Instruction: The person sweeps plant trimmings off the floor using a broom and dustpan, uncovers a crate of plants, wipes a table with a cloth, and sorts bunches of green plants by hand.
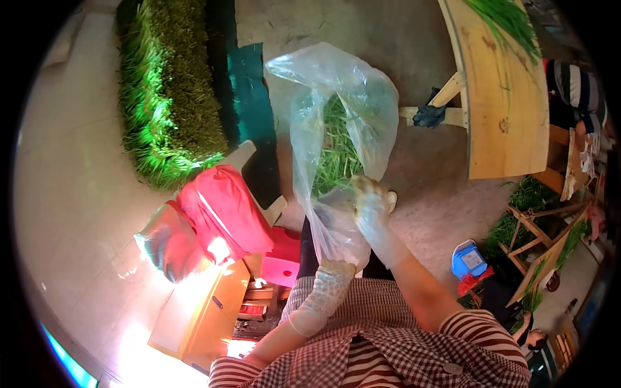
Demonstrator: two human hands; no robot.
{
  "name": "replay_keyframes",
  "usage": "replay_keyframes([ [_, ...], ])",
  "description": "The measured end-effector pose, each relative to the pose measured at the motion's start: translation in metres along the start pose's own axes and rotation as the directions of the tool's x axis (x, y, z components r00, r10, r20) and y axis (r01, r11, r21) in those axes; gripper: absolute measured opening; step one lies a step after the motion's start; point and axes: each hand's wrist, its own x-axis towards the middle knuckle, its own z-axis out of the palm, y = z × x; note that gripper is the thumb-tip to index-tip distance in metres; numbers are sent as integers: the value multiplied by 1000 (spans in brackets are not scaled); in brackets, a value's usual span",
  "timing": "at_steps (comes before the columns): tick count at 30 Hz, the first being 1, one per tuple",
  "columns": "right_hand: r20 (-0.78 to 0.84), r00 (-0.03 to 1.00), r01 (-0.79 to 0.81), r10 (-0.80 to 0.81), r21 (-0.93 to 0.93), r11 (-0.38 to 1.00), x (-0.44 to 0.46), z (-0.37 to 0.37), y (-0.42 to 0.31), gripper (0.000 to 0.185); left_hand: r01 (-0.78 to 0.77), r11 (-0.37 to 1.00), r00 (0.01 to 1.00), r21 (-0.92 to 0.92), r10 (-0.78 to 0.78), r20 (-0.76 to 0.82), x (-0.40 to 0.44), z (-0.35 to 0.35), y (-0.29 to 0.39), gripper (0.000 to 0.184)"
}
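Clockwise from the plastic bag (pixel 381 97): we've got a green stack (pixel 171 97) at 10 o'clock, red bundle (pixel 226 210) at 8. Our L hand (pixel 337 270) is at the bag's 6 o'clock edge, grip hidden, can't tell; cut greens (pixel 336 155) inside bag; our R hand (pixel 369 194), approx. 4 o'clock, curled narrow on its edge. Blue bucket (pixel 468 261) at 4, worktop (pixel 504 129) at 3.

Workshop with wooden work tables (pixel 511 123)
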Motion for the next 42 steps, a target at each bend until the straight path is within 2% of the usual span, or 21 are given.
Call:
replay_keyframes([
  [3,-201,915,-331,349,120,936,-101,-9,-3,58,8,994,997,-109,-16,-76,-13,-29,6,5],
  [4,84,853,-477,515,524,705,-125,-3,1,56,-11,994,994,-107,0,-110,-11,-34,9,9],
  [5,359,695,-630,623,723,285,-148,3,4,53,-29,994,990,-106,14,-139,-10,-38,13,13],
  [6,700,655,-514,285,689,-511,-161,-1,-3,59,-46,993,987,-107,29,-160,-8,-38,18,16],
  [7,757,601,-335,258,531,-778,-165,-11,-21,39,-93,974,984,-207,59,-166,-6,-37,24,15],
  [10,162,931,-21,326,918,-396,-165,-65,-45,25,-246,916,961,-317,189,-200,-3,-52,33,33],
  [11,175,896,28,409,895,-445,-158,-100,-75,21,-341,807,925,-482,199,-323,-5,-69,33,39],
  [12,176,894,42,413,883,-467,-161,-104,-68,21,-432,797,870,-423,245,-427,1,-87,30,39],
  [14,179,893,66,413,856,-513,-164,-105,-40,21,-405,707,852,-580,62,-519,4,-126,25,41],
  [16,226,855,81,467,831,-550,-164,-137,-36,22,-156,774,846,-613,-215,-487,20,-151,-5,43],
  [18,238,852,109,467,791,-602,-168,-154,-23,22,132,944,748,-303,-296,-594,42,-187,-29,58],
  [20,257,857,107,446,759,-643,-168,-159,-22,25,315,902,647,-295,-432,-628,88,-167,-82,79],
  [23,264,841,93,473,789,-607,-169,-177,-35,27,650,695,559,-308,-712,-426,159,-134,-130,104],
  [28,184,805,273,564,729,-628,-160,-197,-18,38,873,347,303,-343,-936,-177,256,-57,-221,120],
  [30,145,753,374,641,707,-600,-144,-196,-24,40,873,358,381,-331,-925,6,282,-25,-258,95],
  [33,31,683,324,729,882,-341,-105,-179,-46,43,750,450,635,-486,-694,338,298,9,-309,60],
  [36,105,713,-86,693,994,-62,-83,-166,-54,41,197,306,959,-932,-259,118,300,-1,-340,25],
  [38,54,759,-196,648,969,149,-62,-178,-90,44,59,6,970,-998,-237,56,277,-151,-281,22],
  [39,-33,738,-231,674,926,298,-57,-184,-101,42,40,-278,988,-960,-129,79,268,-216,-260,19],
  [40,-56,684,-187,727,950,249,-56,-193,-109,33,61,-539,997,-840,-14,81,258,-275,-240,17],
  [42,-102,564,-73,820,982,173,-55,-211,-127,32,-30,-468,989,-883,116,-95,245,-381,-181,19],
])
